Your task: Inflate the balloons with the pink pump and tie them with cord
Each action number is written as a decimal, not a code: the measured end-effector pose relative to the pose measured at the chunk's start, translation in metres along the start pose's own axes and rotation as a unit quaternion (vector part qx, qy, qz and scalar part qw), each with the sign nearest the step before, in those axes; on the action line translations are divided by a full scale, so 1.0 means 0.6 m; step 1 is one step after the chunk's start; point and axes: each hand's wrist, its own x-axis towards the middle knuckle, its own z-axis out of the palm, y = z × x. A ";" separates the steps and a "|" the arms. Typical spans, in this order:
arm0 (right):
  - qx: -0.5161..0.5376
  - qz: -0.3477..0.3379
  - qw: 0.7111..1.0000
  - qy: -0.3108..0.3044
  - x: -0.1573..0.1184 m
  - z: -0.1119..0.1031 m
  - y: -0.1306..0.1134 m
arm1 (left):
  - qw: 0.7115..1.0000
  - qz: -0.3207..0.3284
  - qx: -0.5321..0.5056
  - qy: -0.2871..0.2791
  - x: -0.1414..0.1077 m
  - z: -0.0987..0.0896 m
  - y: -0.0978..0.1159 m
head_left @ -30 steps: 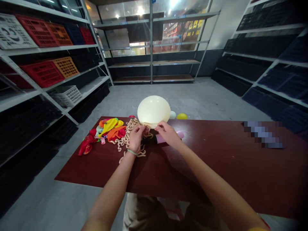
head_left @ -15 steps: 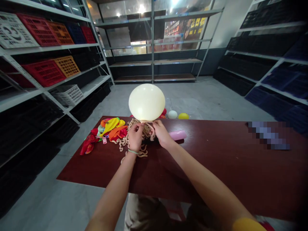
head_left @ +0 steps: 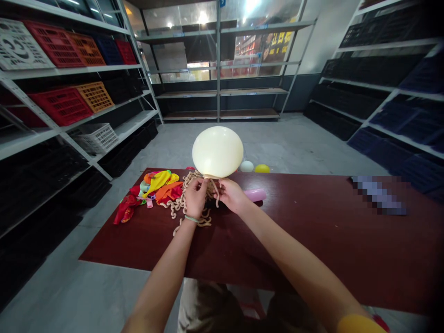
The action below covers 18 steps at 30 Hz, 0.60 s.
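Observation:
An inflated pale yellow balloon [head_left: 218,151] stands above the table with its neck pointing down. My left hand [head_left: 196,198], a thin green band on its wrist, is closed in a pinch at the balloon's neck. From the right, my right hand [head_left: 231,194] has its fingers bent together at a beige cord [head_left: 217,193] that hangs just below the neck. The fingertips partly hide the neck and the cord's upper end. Behind and under my left hand lies a heap of curly beige cords [head_left: 178,203].
Uninflated coloured balloons [head_left: 161,185] lie on the dark red table [head_left: 294,240] at left. A pink cylinder [head_left: 255,194] is beyond my right hand; a blurred-out object [head_left: 379,195] lies far right. White [head_left: 247,166] and yellow balloons [head_left: 262,168] show past the far edge. Shelves with crates [head_left: 62,105] stand around.
The balloon has shifted slightly right and down in view. My right hand's fingers have come closer to the neck, and the beige cord now hangs between the hands.

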 end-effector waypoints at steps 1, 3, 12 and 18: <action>-0.009 0.001 1.000 -0.006 -0.002 -0.001 0.000 | 1.000 0.002 0.003 -0.001 0.000 0.000 0.000; -0.031 0.002 0.999 -0.020 -0.008 -0.005 -0.001 | 1.000 0.003 0.001 -0.002 0.000 -0.001 0.000; -0.302 -0.223 0.921 0.104 -0.030 -0.071 0.014 | 0.987 -0.107 -0.113 -0.047 -0.001 0.011 -0.009; -0.339 -0.231 0.908 0.089 -0.020 -0.077 0.007 | 0.986 -0.117 -0.112 -0.040 -0.002 0.012 0.005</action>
